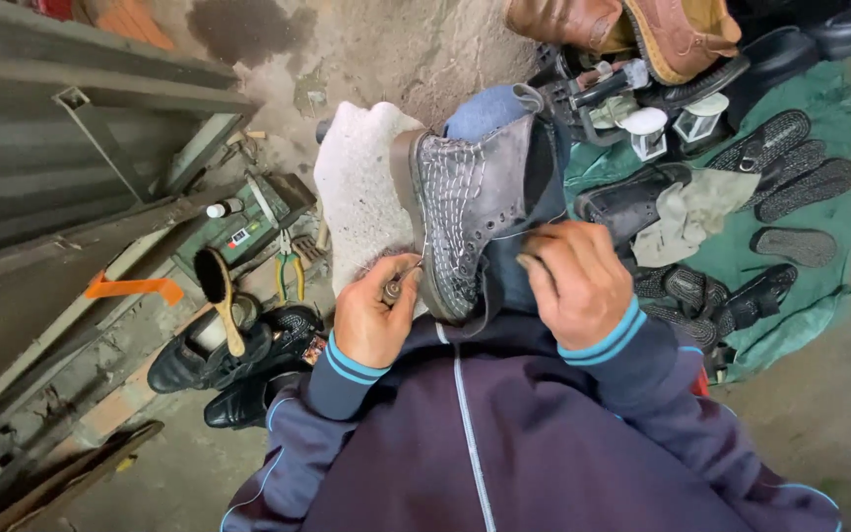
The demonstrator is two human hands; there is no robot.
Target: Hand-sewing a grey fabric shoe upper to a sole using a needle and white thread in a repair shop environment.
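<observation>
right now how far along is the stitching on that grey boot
Done: rows of pale stitches already cross the grey boot along its sole side. In hand: the left hand has its grip on a small awl at the sole edge, while the right hand steadies the upper. How much is left cannot be told.

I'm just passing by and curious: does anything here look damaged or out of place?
The grey boot on the person's lap looks scuffed and worn. The left hand holds a small tool at its sole edge; the right hand steadies it. A brush lies across black shoes.

Left hand fist-closed with thumb up, right hand knuckles up, fingers curled, both forearms converging
</observation>
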